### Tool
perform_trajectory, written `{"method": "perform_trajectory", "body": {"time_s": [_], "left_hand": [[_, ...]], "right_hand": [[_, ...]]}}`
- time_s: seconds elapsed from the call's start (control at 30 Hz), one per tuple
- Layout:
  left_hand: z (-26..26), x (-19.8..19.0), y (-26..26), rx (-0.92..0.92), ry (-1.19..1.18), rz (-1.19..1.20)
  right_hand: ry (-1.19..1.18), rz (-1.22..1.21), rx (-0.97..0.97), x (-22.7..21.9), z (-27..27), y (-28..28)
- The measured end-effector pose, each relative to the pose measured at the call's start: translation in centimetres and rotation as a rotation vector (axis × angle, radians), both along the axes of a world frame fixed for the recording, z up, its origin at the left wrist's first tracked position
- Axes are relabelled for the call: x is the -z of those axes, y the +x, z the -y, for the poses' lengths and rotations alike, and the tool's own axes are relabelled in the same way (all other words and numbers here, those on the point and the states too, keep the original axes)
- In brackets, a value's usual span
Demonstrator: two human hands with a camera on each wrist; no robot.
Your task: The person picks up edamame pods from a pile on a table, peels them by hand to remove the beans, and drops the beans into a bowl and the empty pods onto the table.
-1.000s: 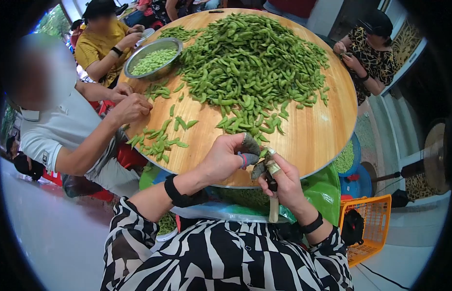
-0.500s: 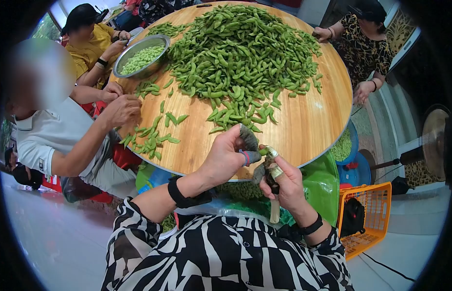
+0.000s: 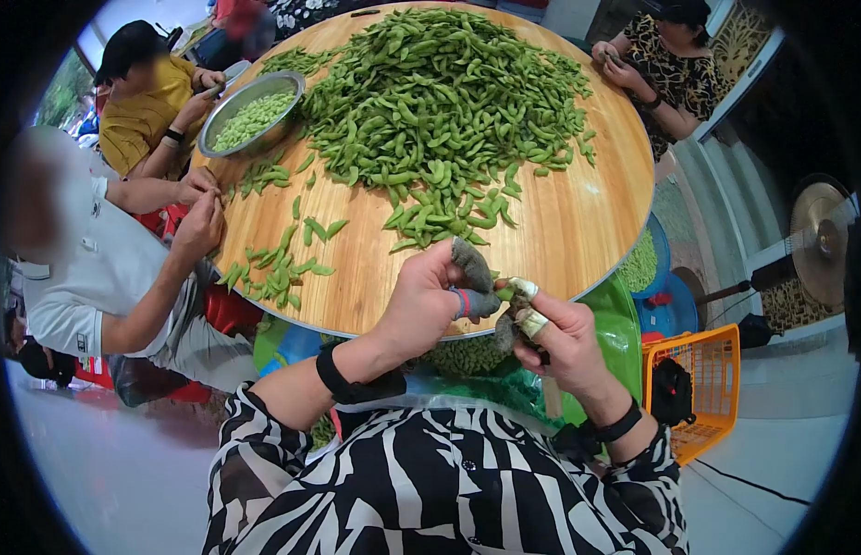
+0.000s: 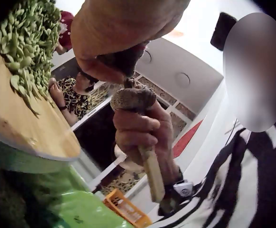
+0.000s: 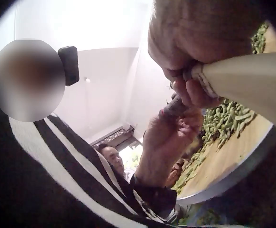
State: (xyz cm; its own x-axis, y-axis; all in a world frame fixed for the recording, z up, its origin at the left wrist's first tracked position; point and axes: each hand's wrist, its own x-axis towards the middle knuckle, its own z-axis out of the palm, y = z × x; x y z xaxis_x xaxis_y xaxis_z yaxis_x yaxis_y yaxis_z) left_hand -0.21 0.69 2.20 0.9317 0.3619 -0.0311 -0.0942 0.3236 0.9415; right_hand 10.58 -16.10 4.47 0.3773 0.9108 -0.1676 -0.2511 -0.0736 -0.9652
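Observation:
My left hand [image 3: 419, 294] has grey coverings on its thumb and forefinger, the thumb's banded in pink and blue. Its fingertips pinch one end of a green soybean pod [image 3: 507, 292], mostly hidden between my hands. Facing it, my right hand [image 3: 567, 344] has white wrapping on some fingers and brings its fingertips to the pod's other end. Those fingers also curl round a tool's pale wooden handle [image 4: 152, 176], which sticks out below the palm; the working end is hidden. Just beyond both hands lies a big heap of soybean pods [image 3: 440, 111].
The heap rests on a round wooden table [image 3: 356, 268]. A steel bowl [image 3: 234, 153] of shelled beans stands at its left edge, near loose pods [image 3: 278, 273]. Other people sit around. At right are a blue basin [image 3: 669, 268], an orange crate [image 3: 724, 370] and a fan [image 3: 819, 240].
The head view has shifted, sliding the table leftward. My hands stay together at the pod, the right one moving slightly right. The person at far right has brought both hands back together.

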Motion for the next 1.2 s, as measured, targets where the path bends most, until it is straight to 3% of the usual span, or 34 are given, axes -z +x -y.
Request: {"method": "perform_trajectory", "body": {"time_s": [0.13, 0.2, 0.23, 0.3, 0.43, 0.5, 0.6, 0.67, 0.73, 0.77, 0.8, 0.83, 0.87, 0.9, 0.97, 1.03, 1.2], "left_hand": [[-0.2, 0.1, 0.1, 0.094, -0.202, 0.087], [-0.4, 0.2, -0.1, 0.192, -0.513, 0.051], [-0.4, 0.4, -0.1, 0.193, -0.512, 0.051], [-0.2, 1.2, -0.2, 0.235, -0.617, 0.02], [0.9, 0.0, 0.5, 0.111, -0.582, -0.049], [1.9, -0.1, 0.6, 0.028, -0.368, -0.065], [2.3, 0.2, 0.6, 0.002, -0.306, -0.101], [2.1, 0.7, 0.5, -0.024, -0.238, -0.109], [2.3, 0.6, -0.1, 0.035, -0.317, -0.121], [2.0, 0.7, -0.6, 0.086, -0.305, -0.16], [1.5, 0.9, -1.0, 0.064, -0.293, -0.157], [0.8, 1.3, -1.6, 0.037, 0.137, -0.168], [0.1, 1.2, -2.4, 0.012, 0.564, -0.181], [-1.2, 0.7, -3.2, -0.059, 0.814, -0.214], [-5.4, 3.2, -4.4, -0.205, 1.333, -0.176], [-9.2, 4.1, -5.4, -0.289, 1.518, -0.273], [-13.4, 4.6, -8.6, -0.279, 1.623, -0.398]], "right_hand": [[-0.024, 0.009, -0.051, -1.3, 0.9, 0.7], [-0.031, 0.316, -0.111, -2.0, 1.1, 0.8], [-0.03, 0.316, -0.11, -2.0, 0.9, 1.0], [0.213, 0.975, -0.154, -1.7, 0.2, 1.4], [0.127, 1.026, -0.219, -3.3, -0.5, 2.1], [-0.202, 0.753, -0.233, -3.5, -1.1, 2.5], [-0.077, 0.904, -0.266, -1.7, -1.2, 3.5], [-0.026, 0.837, -0.319, -2.2, -1.2, 3.4], [-0.203, 0.873, -0.446, -2.2, -1.1, 4.1], [-0.177, 0.875, -0.463, -2.5, -1.4, 4.2], [-0.237, 0.963, -0.613, -3.0, -1.6, 4.5], [-0.302, 1.053, -0.758, -3.2, -1.8, 4.8], [-0.288, 1.061, -0.764, -2.9, -1.6, 5.1], [-0.297, 0.969, -0.698, -2.5, -1.5, 5.4], [-0.32, 0.865, -0.608, -2.7, -1.7, 5.8], [-0.253, 0.801, -0.547, -1.6, -1.8, 5.9], [-0.112, 0.712, -0.495, 1.0, -2.5, 4.7]]}}
